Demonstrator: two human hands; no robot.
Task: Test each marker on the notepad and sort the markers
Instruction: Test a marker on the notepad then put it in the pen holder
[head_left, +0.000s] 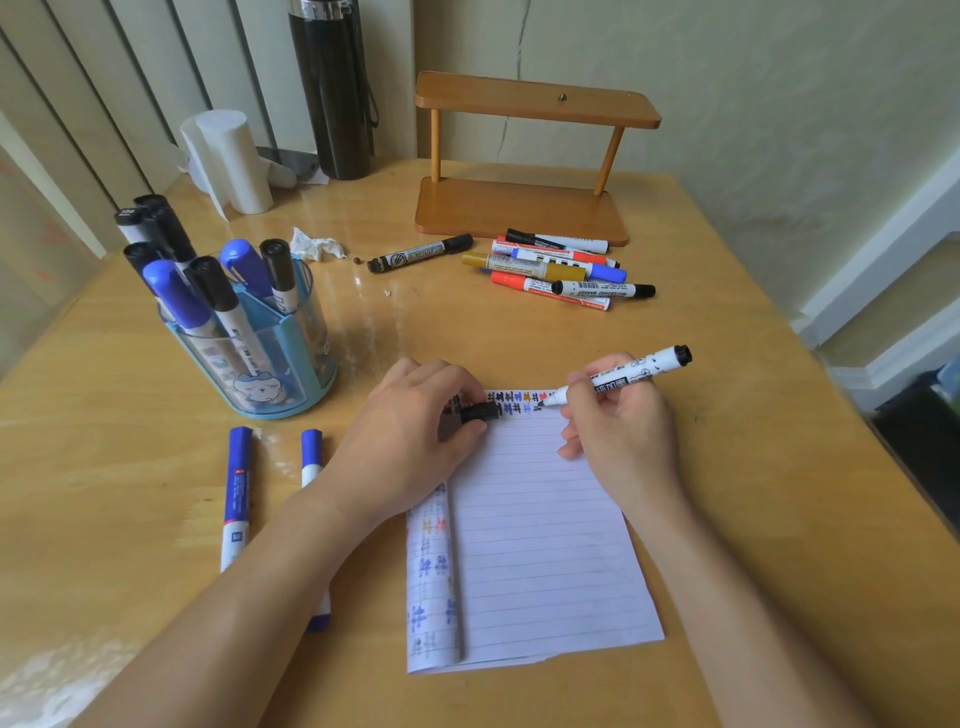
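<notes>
A lined notepad lies in front of me, with a row of coloured test marks along its top edge. My right hand grips an uncapped white marker whose black tip touches the paper at the right end of that row. My left hand rests on the pad's top left corner and pinches the black cap. A blue pen holder at the left stands full of several blue and black markers. Two blue markers lie left of the pad. A pile of several markers lies at the back.
A wooden two-level stand is behind the pile, and a lone black marker lies left of the pile. A dark flask, a white roll and a crumpled tissue sit at the back left. The table edge runs down the right.
</notes>
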